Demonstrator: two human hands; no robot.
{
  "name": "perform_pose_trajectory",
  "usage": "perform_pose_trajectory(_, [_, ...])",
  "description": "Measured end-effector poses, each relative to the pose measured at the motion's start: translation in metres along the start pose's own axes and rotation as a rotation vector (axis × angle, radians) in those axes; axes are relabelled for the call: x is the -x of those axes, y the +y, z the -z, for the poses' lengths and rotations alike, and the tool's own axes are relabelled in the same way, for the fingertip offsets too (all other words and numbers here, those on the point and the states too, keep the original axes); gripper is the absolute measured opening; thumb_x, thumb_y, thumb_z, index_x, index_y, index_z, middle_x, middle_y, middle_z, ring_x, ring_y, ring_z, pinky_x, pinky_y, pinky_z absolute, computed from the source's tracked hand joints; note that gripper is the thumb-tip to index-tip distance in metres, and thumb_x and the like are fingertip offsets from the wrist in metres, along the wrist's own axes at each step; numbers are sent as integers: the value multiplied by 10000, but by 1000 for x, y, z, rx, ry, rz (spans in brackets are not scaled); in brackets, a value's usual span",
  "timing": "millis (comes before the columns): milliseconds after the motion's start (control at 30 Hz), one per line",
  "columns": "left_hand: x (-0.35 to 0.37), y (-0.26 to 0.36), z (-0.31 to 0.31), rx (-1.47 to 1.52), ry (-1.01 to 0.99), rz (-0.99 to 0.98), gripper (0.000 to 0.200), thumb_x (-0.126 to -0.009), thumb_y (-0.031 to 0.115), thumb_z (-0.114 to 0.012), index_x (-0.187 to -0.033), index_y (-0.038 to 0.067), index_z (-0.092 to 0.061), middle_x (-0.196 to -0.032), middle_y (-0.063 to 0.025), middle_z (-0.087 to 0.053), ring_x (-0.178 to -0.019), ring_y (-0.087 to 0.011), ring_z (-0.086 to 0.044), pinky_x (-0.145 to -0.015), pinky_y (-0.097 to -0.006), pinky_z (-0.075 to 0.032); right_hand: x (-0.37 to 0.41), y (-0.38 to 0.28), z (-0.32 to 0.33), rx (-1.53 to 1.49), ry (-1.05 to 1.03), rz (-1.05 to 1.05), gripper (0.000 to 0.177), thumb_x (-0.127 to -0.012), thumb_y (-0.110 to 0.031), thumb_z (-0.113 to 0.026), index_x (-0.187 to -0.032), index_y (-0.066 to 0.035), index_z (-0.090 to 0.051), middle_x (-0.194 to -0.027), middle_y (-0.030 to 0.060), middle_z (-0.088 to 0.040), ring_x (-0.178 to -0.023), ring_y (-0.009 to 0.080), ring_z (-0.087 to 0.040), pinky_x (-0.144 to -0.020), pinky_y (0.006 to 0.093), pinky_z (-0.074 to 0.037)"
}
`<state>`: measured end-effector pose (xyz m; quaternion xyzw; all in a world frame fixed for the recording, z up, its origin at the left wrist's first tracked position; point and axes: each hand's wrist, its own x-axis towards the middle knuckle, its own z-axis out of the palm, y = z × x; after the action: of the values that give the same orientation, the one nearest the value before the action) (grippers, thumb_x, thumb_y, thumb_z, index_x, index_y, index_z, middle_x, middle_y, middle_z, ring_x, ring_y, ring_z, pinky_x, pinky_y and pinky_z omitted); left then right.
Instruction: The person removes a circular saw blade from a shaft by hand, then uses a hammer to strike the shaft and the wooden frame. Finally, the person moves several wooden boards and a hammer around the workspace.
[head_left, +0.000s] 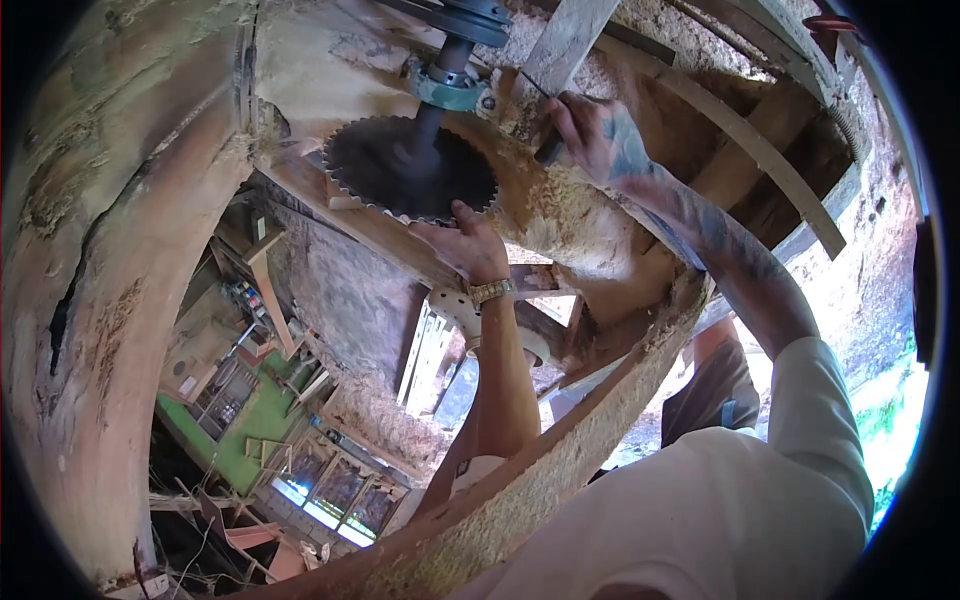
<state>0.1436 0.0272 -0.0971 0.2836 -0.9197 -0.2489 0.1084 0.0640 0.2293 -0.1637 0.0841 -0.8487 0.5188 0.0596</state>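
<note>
A dark toothed circular saw blade (400,165) is mounted on a metal shaft (428,118) above a sawdust-covered wooden frame. My left hand (465,243), with a watch (491,291) at its wrist, grips the blade's near rim, its thumb on the upper face; the other fingers are partly hidden. Up and to the right, my right hand (590,135) is closed around a thin dark rod-like tool (536,84). That hand is beside the greenish bearing housing (447,90) on the shaft. I cannot make out whether the rod touches the housing.
A dark pulley (465,20) sits at the top of the shaft. A long wooden beam (560,440) crosses below my arms. Thick wood (110,250) fills the left side. A curved wooden strip (740,135) lies at upper right. Down left is a green surface (250,435) with clutter.
</note>
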Motion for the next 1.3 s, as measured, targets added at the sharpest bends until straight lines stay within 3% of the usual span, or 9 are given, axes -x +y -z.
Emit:
perform_pose_trajectory(67, [0,-3,-1,28,18,-50,517,-910,40,-601,-1308,-135,-323,-1206,-316,-502,-1069,-415,-586,-922,-460,-488,-3,-6,4,-162,-42,-150,220,-1023,-199,-509,-937,-33,-624,-752,206,-626,-669,400,-632,-574,442,-497])
perform_pose_trajectory(367, [-5,9,11,0,-49,11,638,-911,110,-644,-1371,-169,-301,-1240,-327,-507,-1113,-418,-582,-940,-444,-495,-4,-5,0,12,-43,-184,208,-1008,-204,-547,-922,-37,-634,-739,184,-644,-648,376,-649,-567,441,-510])
perform_pose_trajectory(467, [-14,18,19,59,-26,-33,652,-904,99,-643,-1384,-182,-304,-1283,-335,-506,-1136,-412,-577,-993,-438,-461,-7,-5,4,-4,-136,-219,267,-998,-291,-543,-919,-69,-667,-695,151,-654,-632,351,-668,-582,452,-537])
perform_pose_trajectory(633, [-57,27,36,217,17,151,642,-869,77,-671,-1364,-192,-363,-1338,-311,-513,-1143,-366,-568,-1040,-404,-410,-13,-8,17,128,-46,-26,206,-962,-240,-617,-1024,-61,-699,-778,139,-672,-648,326,-678,-584,421,-549])
perform_pose_trajectory(800, [-156,11,54,-16,-118,293,420,-915,189,-648,-1191,-120,-579,-1127,-228,-661,-955,-301,-636,-907,-406,-478,-24,-8,27,247,67,120,203,-934,-204,-675,-1080,-71,-721,-807,120,-665,-681,296,-684,-600,395,-553])
perform_pose_trajectory(867, [-181,16,62,120,-160,390,440,-933,253,-653,-1188,-102,-603,-1096,-228,-678,-938,-292,-636,-884,-402,-483,-31,-18,36,245,125,176,208,-933,-205,-684,-1080,-65,-724,-818,115,-665,-694,283,-682,-608,385,-546])
perform_pose_trajectory(1000, [-140,7,70,252,-115,87,463,-949,356,-659,-1090,-85,-656,-960,-225,-700,-847,-276,-637,-796,-422,-490,-43,-27,43,-16,178,76,225,-918,-240,-708,-1029,-46,-738,-822,129,-674,-711,292,-685,-636,372,-545])
perform_pose_trajectory(1067, [-98,-4,60,41,-78,-8,448,-930,376,-668,-906,-71,-678,-736,-68,-619,-653,-145,-504,-599,-346,-399,-47,-29,45,-82,122,-40,244,-890,-277,-734,-970,-47,-751,-818,137,-693,-739,300,-702,-652,350,-563])
perform_pose_trajectory(1300, [-73,-16,32,-151,-24,4,465,-956,291,-568,-917,-170,-619,-787,-259,-644,-726,-376,-583,-730,-470,-454,-39,-24,19,-288,63,-193,220,-919,-226,-722,-1015,-32,-756,-834,124,-726,-666,225,-683,-620,351,-535])
